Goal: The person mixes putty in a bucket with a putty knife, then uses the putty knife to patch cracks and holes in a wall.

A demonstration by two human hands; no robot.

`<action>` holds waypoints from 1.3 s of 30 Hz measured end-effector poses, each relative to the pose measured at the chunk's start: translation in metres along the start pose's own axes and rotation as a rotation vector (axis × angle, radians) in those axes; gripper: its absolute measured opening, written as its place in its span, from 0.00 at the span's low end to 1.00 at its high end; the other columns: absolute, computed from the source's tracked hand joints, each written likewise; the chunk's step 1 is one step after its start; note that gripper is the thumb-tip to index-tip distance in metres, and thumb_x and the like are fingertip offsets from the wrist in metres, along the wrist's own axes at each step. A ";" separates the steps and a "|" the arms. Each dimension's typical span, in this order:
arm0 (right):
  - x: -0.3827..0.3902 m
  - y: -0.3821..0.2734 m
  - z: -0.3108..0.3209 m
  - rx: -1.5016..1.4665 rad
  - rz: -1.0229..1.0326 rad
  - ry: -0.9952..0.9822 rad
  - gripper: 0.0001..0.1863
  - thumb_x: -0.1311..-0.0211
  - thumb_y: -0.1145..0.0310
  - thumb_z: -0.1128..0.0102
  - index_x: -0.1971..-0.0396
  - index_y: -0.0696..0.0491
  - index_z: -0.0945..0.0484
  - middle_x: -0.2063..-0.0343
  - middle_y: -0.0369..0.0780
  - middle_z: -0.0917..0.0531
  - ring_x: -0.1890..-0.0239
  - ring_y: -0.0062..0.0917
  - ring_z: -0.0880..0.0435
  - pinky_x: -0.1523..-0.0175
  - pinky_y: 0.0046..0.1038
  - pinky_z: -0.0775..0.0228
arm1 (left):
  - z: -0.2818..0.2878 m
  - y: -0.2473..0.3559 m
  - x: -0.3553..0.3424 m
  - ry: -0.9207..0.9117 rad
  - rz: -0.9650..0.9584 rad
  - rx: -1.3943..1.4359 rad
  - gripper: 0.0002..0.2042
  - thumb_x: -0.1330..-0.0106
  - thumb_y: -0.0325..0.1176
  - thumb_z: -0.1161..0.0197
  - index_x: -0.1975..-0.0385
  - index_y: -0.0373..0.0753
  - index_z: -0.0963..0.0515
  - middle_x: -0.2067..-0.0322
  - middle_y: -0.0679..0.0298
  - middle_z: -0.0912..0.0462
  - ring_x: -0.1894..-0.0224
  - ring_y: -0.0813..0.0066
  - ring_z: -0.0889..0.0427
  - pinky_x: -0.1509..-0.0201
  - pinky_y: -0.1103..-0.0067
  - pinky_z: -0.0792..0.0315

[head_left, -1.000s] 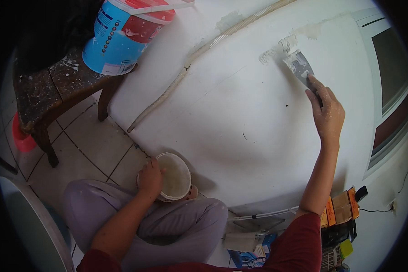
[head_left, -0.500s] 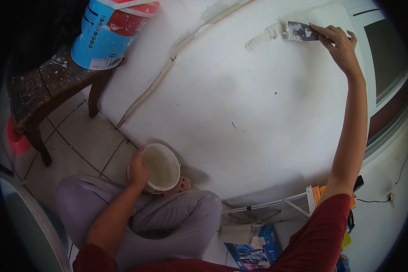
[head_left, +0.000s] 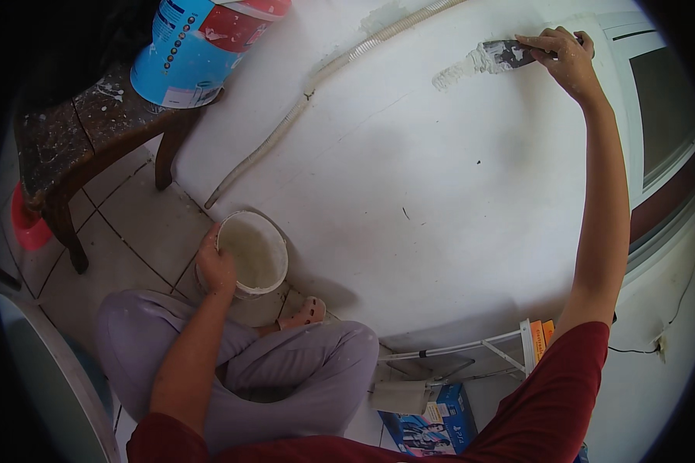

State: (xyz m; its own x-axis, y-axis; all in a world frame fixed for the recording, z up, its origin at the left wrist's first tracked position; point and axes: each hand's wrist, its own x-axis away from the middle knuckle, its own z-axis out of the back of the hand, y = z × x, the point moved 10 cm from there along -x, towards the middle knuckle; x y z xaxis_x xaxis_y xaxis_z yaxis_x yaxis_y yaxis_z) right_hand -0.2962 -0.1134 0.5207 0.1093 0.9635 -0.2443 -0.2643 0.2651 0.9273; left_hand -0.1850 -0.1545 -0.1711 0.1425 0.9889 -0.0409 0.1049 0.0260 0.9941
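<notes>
High on the white wall, my right hand (head_left: 567, 62) grips a putty knife (head_left: 506, 55) by its handle. The blade, smeared with white filler, lies against a wet streak of filler (head_left: 455, 71) on the wall. Down at the left, my left hand (head_left: 218, 262) is closed on the rim of a white bucket (head_left: 280, 245), its thumb over the edge. Pale filler coats the inside of the bucket, which is tilted, with its mouth toward me. A thin crack runs along the wall below the streak.
A corrugated conduit (head_left: 309, 89) hangs slanting along the wall. On a paint-spattered wooden stool (head_left: 93, 147) stands a blue and red paint pail (head_left: 181, 58). A blue box (head_left: 459, 409) and a white metal rack (head_left: 471, 346) are near my right side. A window frame (head_left: 637, 116) borders the wall.
My left hand has moved the bucket up and slightly left, away from my foot. The putty knife's blade has come flatter against the filler streak.
</notes>
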 end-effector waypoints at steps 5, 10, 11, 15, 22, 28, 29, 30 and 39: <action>0.005 -0.010 0.003 0.043 0.042 0.050 0.16 0.32 0.69 0.38 0.48 0.35 0.13 0.70 0.29 0.21 0.56 0.20 0.23 0.25 0.46 0.58 | 0.001 0.004 0.000 -0.005 0.028 0.057 0.25 0.46 0.10 0.49 0.47 0.30 0.20 0.51 0.47 0.15 0.46 0.53 0.16 0.38 0.69 0.26; 0.004 -0.048 -0.013 -0.090 0.110 0.003 0.17 0.34 0.71 0.36 0.50 0.35 0.12 0.70 0.29 0.21 0.57 0.21 0.23 0.25 0.46 0.56 | 0.001 -0.006 -0.002 -0.005 0.003 0.048 0.26 0.46 0.10 0.49 0.46 0.30 0.21 0.50 0.47 0.15 0.46 0.53 0.16 0.38 0.69 0.26; 0.008 -0.060 -0.019 -0.134 0.163 0.064 0.18 0.37 0.72 0.34 0.51 0.35 0.11 0.70 0.29 0.21 0.57 0.21 0.23 0.24 0.47 0.55 | -0.001 -0.003 -0.001 -0.006 0.006 0.032 0.26 0.46 0.10 0.49 0.46 0.30 0.21 0.50 0.47 0.15 0.46 0.53 0.16 0.38 0.69 0.26; 0.022 -0.103 -0.019 -0.137 0.241 0.159 0.18 0.40 0.76 0.37 0.56 0.38 0.09 0.72 0.32 0.21 0.58 0.25 0.22 0.32 0.45 0.47 | 0.001 0.008 -0.001 -0.028 0.036 0.019 0.26 0.47 0.10 0.49 0.46 0.30 0.21 0.50 0.47 0.16 0.45 0.53 0.16 0.37 0.68 0.26; 0.058 -0.183 -0.069 -0.474 0.177 0.024 0.17 0.40 0.72 0.33 0.55 0.36 0.10 0.70 0.32 0.21 0.56 0.27 0.23 0.33 0.49 0.49 | 0.002 0.011 -0.006 -0.017 0.012 0.031 0.26 0.47 0.10 0.48 0.46 0.31 0.21 0.52 0.47 0.15 0.47 0.53 0.15 0.39 0.68 0.25; 0.170 -0.293 -0.144 -0.959 -0.122 -0.197 0.19 0.38 0.63 0.31 0.46 0.37 0.16 0.60 0.33 0.16 0.50 0.29 0.22 0.37 0.48 0.49 | -0.001 0.014 0.000 -0.035 0.037 0.068 0.27 0.49 0.10 0.50 0.48 0.31 0.19 0.54 0.47 0.14 0.49 0.55 0.14 0.41 0.70 0.25; 0.197 -0.318 -0.161 -1.065 -0.206 -0.254 0.21 0.38 0.62 0.30 0.44 0.38 0.17 0.55 0.33 0.14 0.48 0.29 0.21 0.36 0.47 0.49 | -0.002 0.013 0.001 -0.043 0.059 0.058 0.26 0.49 0.10 0.49 0.48 0.32 0.19 0.54 0.47 0.13 0.49 0.55 0.14 0.41 0.70 0.25; 0.224 -0.348 -0.179 -1.220 -0.294 -0.435 0.25 0.40 0.59 0.28 0.41 0.39 0.19 0.46 0.35 0.15 0.43 0.32 0.21 0.35 0.48 0.48 | 0.001 0.010 0.002 -0.052 0.083 0.045 0.26 0.49 0.11 0.49 0.49 0.32 0.18 0.54 0.48 0.13 0.49 0.56 0.14 0.41 0.70 0.24; 0.366 -0.480 -0.203 -1.689 -0.701 -0.593 0.20 0.41 0.60 0.25 0.54 0.56 0.17 0.67 0.44 0.17 0.65 0.31 0.18 0.57 0.32 0.25 | -0.004 0.004 0.001 -0.112 0.035 0.078 0.24 0.48 0.15 0.48 0.51 0.34 0.16 0.57 0.51 0.12 0.51 0.58 0.12 0.44 0.72 0.23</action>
State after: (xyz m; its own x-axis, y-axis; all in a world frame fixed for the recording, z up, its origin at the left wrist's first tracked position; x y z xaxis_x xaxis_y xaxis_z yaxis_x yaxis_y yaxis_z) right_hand -0.3237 0.1192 -0.0709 0.7601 0.6474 0.0557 -0.5108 0.6484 -0.5645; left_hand -0.1884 -0.1532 -0.1664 0.2560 0.9664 -0.0215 0.1736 -0.0240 0.9845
